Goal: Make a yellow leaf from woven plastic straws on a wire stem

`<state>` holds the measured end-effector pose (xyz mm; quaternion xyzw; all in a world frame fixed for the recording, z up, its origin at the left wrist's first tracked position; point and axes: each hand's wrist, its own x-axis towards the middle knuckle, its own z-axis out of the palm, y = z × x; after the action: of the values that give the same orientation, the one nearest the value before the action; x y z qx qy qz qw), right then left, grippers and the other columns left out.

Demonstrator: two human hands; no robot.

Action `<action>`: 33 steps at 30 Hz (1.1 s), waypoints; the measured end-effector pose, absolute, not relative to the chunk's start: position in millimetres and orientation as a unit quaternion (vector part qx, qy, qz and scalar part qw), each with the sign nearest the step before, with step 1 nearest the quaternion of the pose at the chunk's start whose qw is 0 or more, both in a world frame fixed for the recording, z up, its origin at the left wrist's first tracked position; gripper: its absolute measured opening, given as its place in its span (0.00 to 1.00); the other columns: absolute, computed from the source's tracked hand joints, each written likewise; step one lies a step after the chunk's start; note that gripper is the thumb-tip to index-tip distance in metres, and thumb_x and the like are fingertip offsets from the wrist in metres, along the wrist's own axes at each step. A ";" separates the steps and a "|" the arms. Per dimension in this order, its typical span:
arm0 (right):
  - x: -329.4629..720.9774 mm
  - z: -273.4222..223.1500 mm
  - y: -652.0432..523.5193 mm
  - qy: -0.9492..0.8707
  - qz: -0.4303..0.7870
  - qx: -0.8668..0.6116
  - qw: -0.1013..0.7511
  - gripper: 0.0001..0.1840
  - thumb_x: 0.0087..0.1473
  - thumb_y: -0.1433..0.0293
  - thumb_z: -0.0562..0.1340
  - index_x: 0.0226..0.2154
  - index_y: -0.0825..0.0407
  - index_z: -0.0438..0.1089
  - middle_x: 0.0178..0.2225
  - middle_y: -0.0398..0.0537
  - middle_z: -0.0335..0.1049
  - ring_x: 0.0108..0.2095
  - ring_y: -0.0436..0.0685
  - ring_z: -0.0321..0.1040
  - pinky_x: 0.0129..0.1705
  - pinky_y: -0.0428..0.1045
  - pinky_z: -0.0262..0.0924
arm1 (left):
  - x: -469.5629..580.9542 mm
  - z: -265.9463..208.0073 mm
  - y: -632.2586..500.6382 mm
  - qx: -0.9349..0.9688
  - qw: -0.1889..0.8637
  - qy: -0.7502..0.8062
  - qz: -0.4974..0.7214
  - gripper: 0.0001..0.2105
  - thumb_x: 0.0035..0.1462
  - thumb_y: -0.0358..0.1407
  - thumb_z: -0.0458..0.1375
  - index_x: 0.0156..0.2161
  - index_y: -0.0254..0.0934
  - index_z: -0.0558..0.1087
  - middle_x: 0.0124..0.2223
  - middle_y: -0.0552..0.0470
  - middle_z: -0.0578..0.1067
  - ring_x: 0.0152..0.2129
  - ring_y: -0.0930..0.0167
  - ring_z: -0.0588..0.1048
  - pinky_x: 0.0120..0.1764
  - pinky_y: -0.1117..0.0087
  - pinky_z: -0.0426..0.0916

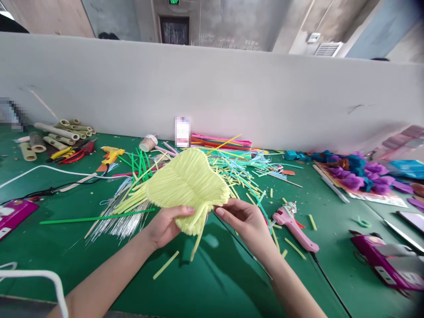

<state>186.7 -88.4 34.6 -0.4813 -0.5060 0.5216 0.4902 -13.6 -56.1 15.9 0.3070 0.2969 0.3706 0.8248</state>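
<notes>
The left hand (169,227) grips a pale-yellow, ribbed, leaf-like fuzzy piece (185,181) above the green bench (185,296), apparently steadying it while the right hand (247,223) pinches its edge; right of it, handily near, lies a pink plastic glue gun (296,229).

Pixelated phone (183,132), left hand (165,226) partly hidden (behind yellow piece (185,179))

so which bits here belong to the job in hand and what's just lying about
In the work, as far as I can judge:
pale yellow fuzzy piece, in the left hand, right hand at its edge
matching strips
perhaps the pink glue gun

Seemingly just lying about:
bamboo tubes
yellow glue gun
purple pieces
</notes>
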 end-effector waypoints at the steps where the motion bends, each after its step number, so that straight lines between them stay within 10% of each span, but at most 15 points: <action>1: 186.2 33.1 -88.3 -0.501 0.523 -0.483 0.493 0.17 0.45 0.56 0.71 0.32 0.52 0.76 0.35 0.50 0.79 0.37 0.60 0.76 0.42 0.53 0.70 | -13.1 15.8 -56.0 0.303 0.828 0.295 0.369 0.17 0.51 0.30 0.61 0.47 0.27 0.78 0.41 0.38 0.81 0.37 0.60 0.79 0.40 0.65 0.72; 6: 184.9 23.2 -87.2 -0.509 0.472 -0.510 0.508 0.17 0.47 0.56 0.69 0.31 0.52 0.75 0.32 0.51 0.78 0.33 0.58 0.75 0.37 0.52 0.71 | -12.5 15.9 -54.2 0.286 0.832 0.300 0.368 0.15 0.51 0.30 0.60 0.44 0.28 0.79 0.40 0.38 0.81 0.36 0.61 0.80 0.38 0.67 0.73; 13: 187.7 23.6 -95.3 -0.649 0.182 -0.502 0.542 0.25 0.55 0.71 0.64 0.54 0.46 0.61 0.39 0.47 0.77 0.35 0.54 0.75 0.41 0.51 0.71 | -13.2 12.8 -52.3 0.283 0.840 0.282 0.368 0.17 0.50 0.28 0.59 0.46 0.28 0.78 0.43 0.40 0.81 0.38 0.61 0.79 0.46 0.63 0.72; 19: 193.2 34.9 -96.1 -0.756 0.051 -0.465 0.457 0.12 0.55 0.75 0.62 0.41 0.48 0.72 0.38 0.47 0.78 0.38 0.56 0.76 0.41 0.50 0.70 | -12.0 15.3 -52.3 0.272 0.850 0.279 0.355 0.15 0.50 0.28 0.59 0.44 0.26 0.79 0.42 0.39 0.81 0.37 0.62 0.80 0.44 0.66 0.72; 33: 196.5 21.0 -85.8 -0.729 0.120 -0.446 0.506 0.18 0.55 0.75 0.64 0.48 0.45 0.67 0.36 0.45 0.78 0.33 0.52 0.76 0.38 0.48 0.70 | -15.8 16.4 -50.3 0.273 0.846 0.261 0.375 0.16 0.49 0.27 0.60 0.45 0.27 0.78 0.43 0.40 0.81 0.39 0.63 0.79 0.45 0.67 0.72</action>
<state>196.5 -85.8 21.0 -0.4458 -0.7286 0.1204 0.5059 -15.8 -50.3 16.4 0.2734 0.2608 0.3754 0.8464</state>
